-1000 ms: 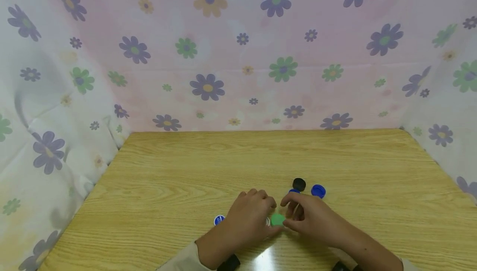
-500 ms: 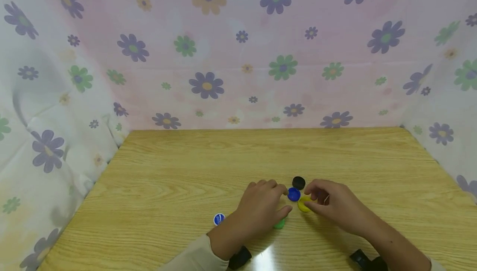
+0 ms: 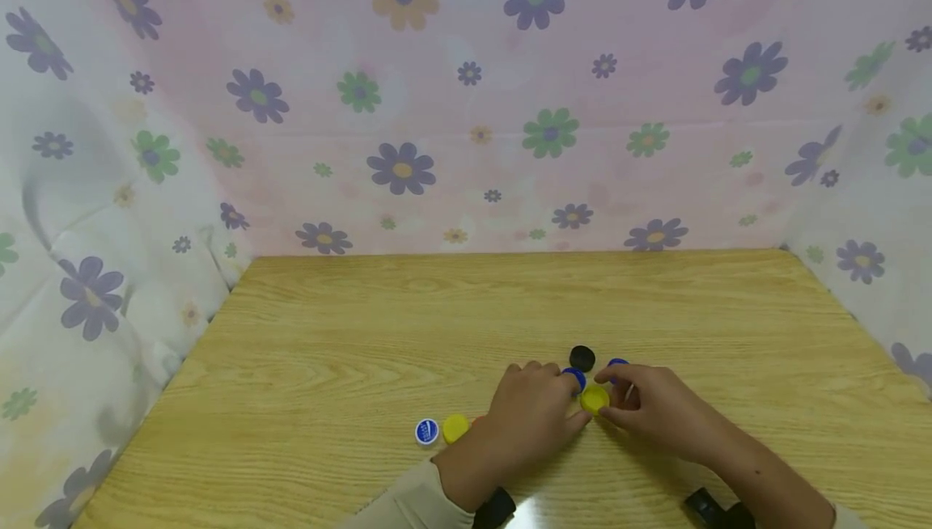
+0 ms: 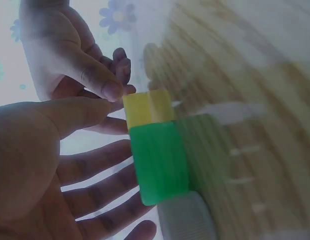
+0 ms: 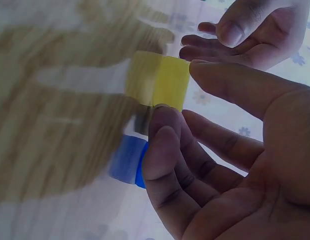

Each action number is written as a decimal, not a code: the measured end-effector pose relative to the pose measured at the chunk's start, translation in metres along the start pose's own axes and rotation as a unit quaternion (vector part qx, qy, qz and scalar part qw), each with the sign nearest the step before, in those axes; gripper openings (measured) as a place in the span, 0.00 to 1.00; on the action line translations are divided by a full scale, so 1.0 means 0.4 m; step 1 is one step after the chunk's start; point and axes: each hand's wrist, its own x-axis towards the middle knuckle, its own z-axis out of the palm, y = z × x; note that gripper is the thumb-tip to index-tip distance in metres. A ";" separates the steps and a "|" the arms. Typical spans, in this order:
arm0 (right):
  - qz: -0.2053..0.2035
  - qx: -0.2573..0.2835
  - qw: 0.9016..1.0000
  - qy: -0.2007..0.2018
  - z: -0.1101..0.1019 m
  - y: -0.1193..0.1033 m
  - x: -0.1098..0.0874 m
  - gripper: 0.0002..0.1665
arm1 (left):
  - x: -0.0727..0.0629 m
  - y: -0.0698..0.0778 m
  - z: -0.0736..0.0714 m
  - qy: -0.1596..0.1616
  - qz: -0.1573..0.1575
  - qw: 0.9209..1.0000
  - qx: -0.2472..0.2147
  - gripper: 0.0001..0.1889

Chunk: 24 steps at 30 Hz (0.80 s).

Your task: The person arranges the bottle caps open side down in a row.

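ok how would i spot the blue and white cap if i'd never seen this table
In the head view, on the wood-grain table, look left of the left hand. Past the yellow cap lies the blue and white cap, leftmost of all, its white-marked blue top unlike its neighbour's plain yellow.

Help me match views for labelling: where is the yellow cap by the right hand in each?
Head: yellow cap, low, right of centre.
Left wrist: yellow cap, just left of centre, above the green cap.
Right wrist: yellow cap, upper middle.
Shared landmark: the right hand, beside it in all three.
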 end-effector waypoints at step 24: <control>0.007 0.001 1.000 -0.013 0.020 -0.006 0.001 0.20 | 0.000 0.008 0.006 -0.028 -0.005 1.000 0.004 0.15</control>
